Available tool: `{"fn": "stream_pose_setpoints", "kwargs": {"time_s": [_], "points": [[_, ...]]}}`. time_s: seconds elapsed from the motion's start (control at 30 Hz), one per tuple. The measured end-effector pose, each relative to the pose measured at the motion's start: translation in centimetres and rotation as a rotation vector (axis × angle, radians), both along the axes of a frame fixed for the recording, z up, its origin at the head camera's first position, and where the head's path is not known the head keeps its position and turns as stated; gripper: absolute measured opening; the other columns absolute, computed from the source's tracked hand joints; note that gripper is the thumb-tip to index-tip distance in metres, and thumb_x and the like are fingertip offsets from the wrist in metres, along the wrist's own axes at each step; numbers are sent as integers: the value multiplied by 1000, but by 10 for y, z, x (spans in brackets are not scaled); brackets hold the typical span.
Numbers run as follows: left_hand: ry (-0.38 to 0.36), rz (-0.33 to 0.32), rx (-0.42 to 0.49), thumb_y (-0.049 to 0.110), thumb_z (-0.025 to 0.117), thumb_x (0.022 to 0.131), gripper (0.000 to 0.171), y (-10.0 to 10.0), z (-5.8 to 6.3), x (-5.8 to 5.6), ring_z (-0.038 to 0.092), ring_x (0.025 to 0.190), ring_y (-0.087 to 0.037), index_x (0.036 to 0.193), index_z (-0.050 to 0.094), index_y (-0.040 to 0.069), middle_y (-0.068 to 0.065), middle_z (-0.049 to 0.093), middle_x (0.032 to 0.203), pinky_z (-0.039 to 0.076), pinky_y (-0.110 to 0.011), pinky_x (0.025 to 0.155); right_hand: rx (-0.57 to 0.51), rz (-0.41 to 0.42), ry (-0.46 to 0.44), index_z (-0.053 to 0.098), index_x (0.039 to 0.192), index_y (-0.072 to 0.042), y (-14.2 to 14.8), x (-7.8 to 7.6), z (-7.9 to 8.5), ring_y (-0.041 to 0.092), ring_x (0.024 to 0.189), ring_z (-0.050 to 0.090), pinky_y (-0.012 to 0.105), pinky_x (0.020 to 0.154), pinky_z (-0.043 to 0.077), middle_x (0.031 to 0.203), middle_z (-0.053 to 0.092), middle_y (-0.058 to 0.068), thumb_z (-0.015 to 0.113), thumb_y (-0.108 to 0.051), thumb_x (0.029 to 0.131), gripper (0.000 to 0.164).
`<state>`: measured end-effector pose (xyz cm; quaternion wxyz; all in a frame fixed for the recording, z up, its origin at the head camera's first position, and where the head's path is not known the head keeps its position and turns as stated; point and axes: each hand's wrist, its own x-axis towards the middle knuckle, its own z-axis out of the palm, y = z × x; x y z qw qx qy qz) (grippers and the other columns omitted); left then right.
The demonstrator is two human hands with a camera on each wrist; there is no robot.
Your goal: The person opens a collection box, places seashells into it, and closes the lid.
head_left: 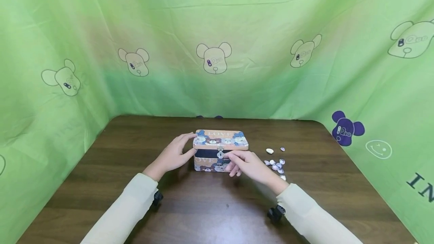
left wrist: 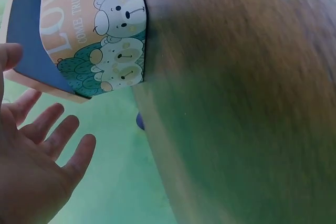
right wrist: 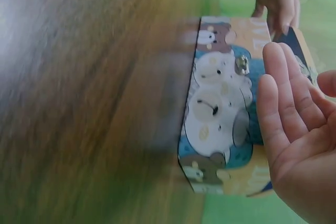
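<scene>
The head view is looking forward and down over the table (head_left: 210,214) at the box (head_left: 217,141), while each wrist view is facing the box from much nearer, its picture turned sideways. The head and right wrist views are sharing the box, left hand (head_left: 173,155) and right hand (head_left: 250,165).

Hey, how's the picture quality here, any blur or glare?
Head view: box fairly clear, pale sheen on the near table; left wrist view: box print crisp, left hand dim, wood grain smeared; right wrist view: hazy overall, wood grain streaky, whitish glare at the left edge, right hand fairly clear.
</scene>
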<state>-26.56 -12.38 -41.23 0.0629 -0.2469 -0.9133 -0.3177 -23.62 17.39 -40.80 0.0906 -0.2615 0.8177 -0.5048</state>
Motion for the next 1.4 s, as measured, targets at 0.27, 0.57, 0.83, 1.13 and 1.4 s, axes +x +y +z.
{"fn": "stream_pose_setpoints", "kwargs": {"time_s": [0.27, 0.57, 0.83, 1.13, 1.4], "points": [[-42, 10, 143, 29, 59, 101, 55, 5, -2, -6, 37, 142, -29, 152, 42, 14, -11, 43, 152, 33, -54, 111, -29, -62, 19, 66, 125, 1, 23, -4, 5, 28, 78, 72, 37, 64, 58, 91, 74, 14, 44, -23, 110, 36], [-57, 53, 228, 30, 57, 102, 50, 13, 0, -16, 44, 135, -29, 148, 46, 14, -13, 48, 144, 37, -52, 108, -134, -248, 110, 67, 107, 7, 44, -14, 9, 26, 76, 70, 37, 65, 58, 90, 70, 23, 40, -25, 111, 42], [-77, 93, 361, 29, 55, 103, 44, 20, 2, -24, 48, 129, -34, 143, 50, 12, -17, 53, 135, 37, -54, 106, -104, -375, 205, 55, 132, 2, 49, -25, 0, 36, 108, 64, 45, 87, 55, 121, 63, 24, 41, -22, 110, 36], [-117, 187, 540, 34, 52, 104, 44, 32, 3, -36, 55, 123, -31, 140, 50, 8, -17, 57, 132, 43, -47, 103, 12, -302, 189, 32, 156, 0, 39, -26, 10, 38, 144, 31, 54, 115, 25, 158, 33, 20, 42, -21, 110, 51], [-153, 249, 626, 45, 50, 104, 52, 40, 5, -43, 56, 120, -29, 139, 50, 7, -15, 57, 131, 47, -44, 99, -32, -288, 121, 20, 162, -13, 38, -48, -5, 36, 146, 27, 55, 115, 26, 163, 25, 14, 39, -32, 110, 58]]}}
